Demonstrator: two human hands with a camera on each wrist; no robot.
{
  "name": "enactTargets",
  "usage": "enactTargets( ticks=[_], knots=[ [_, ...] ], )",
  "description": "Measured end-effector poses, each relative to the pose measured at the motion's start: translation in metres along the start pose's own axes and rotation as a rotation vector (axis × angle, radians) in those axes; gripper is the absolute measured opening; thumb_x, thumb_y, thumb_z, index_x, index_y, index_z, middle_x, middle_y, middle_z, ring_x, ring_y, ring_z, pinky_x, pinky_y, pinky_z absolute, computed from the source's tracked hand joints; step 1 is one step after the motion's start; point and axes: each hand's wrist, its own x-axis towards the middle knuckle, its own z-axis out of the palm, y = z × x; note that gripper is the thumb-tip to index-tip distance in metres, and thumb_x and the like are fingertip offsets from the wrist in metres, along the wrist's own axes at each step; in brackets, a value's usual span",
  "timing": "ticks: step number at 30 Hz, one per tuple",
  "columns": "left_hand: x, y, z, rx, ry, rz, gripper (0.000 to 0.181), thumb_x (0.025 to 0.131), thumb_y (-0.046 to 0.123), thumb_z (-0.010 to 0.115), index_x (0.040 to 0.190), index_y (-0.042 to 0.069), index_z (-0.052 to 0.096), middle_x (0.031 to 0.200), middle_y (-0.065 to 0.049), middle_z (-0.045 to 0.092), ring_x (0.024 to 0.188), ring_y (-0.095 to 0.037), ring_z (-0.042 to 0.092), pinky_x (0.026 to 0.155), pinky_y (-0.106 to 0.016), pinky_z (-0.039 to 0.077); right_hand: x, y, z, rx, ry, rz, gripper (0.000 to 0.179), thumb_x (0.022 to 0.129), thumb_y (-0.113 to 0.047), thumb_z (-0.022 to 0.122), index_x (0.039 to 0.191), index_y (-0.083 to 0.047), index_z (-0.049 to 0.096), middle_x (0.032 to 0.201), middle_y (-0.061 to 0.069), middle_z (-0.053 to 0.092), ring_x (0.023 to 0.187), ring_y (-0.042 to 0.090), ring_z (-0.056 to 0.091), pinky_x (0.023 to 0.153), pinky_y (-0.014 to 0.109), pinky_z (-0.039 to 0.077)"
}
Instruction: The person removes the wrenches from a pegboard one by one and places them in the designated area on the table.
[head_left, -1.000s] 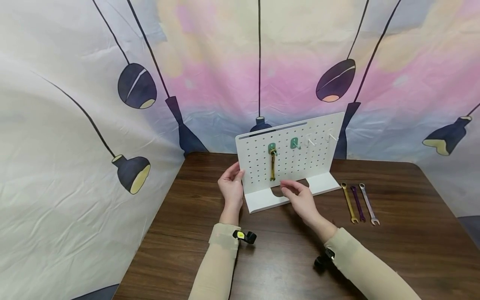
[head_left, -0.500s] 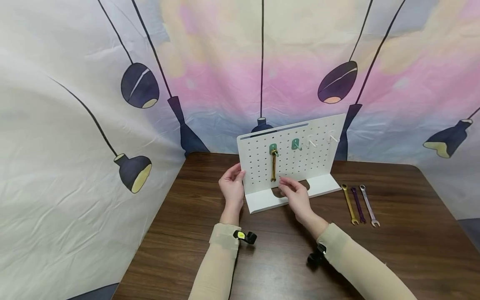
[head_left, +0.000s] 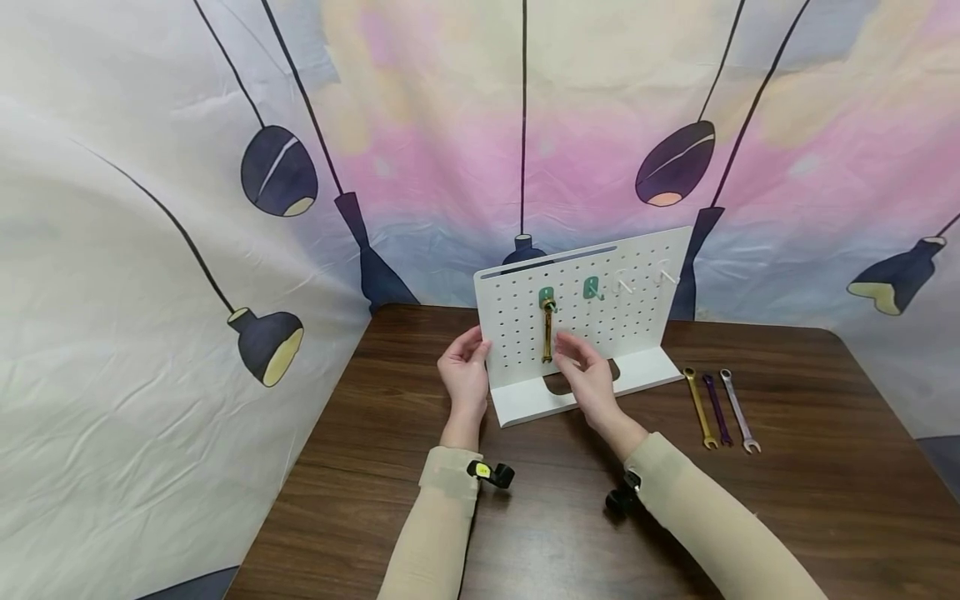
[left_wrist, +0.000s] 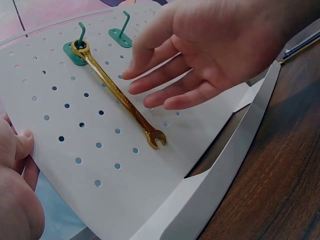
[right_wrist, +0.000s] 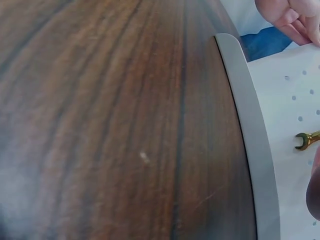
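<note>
A white pegboard (head_left: 517,333) stands on the table, and my left hand (head_left: 463,375) pinches its left edge, thumb in front and fingers behind. From a green hook (head_left: 546,295) on the board hangs a gold combination wrench (left_wrist: 116,92), ring end up and open jaw down. My right hand (head_left: 587,379) is just right of this wrench, its fingers loosely extended and holding nothing. The left wrist view shows the right hand's fingers (left_wrist: 165,82) apart from the wrench shaft. In the right wrist view only the wrench's lower end and part of a thumb (right_wrist: 314,192) show.
A second green hook (head_left: 592,288) and two clear hooks (head_left: 622,282) sit farther right on the board. Right of the base, a gold wrench (head_left: 700,408), a purple wrench (head_left: 717,408) and a silver wrench (head_left: 739,411) lie on the wooden table (head_left: 525,517). A printed cloth (head_left: 450,125) hangs behind.
My right hand has moved slightly up and left, closer to the hanging wrench, and its fingers have spread more. My left hand has stayed on the board's edge.
</note>
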Motion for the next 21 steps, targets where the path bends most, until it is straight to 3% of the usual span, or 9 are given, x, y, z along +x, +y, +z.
enactTargets(
  ticks=[11,21],
  knots=[
    [-0.0007,-0.0007,-0.0003,-0.004,0.002,-0.002,0.022,0.09,-0.011,0.079,0.109,-0.001,0.082,0.097,-0.01,0.081,0.083,-0.012,0.071,0.072,-0.022,0.056,0.0072,-0.0059,0.0065,0.064,-0.016,-0.025,0.047,0.103,0.001,0.067,0.149,0.002,0.058,0.148,0.021,0.06,0.136,0.031,0.056,0.107,0.025,0.048],
    [-0.0013,0.0011,-0.0004,-0.01,-0.001,-0.006,0.023,0.09,-0.011,0.079,0.11,0.0,0.082,0.098,-0.009,0.081,0.084,-0.013,0.071,0.072,-0.022,0.056,0.0102,-0.0073,0.0081,0.014,-0.082,-0.017,0.05,0.101,0.003,0.064,0.15,0.0,0.056,0.147,0.021,0.059,0.136,0.036,0.055,0.106,0.03,0.046]
  ],
)
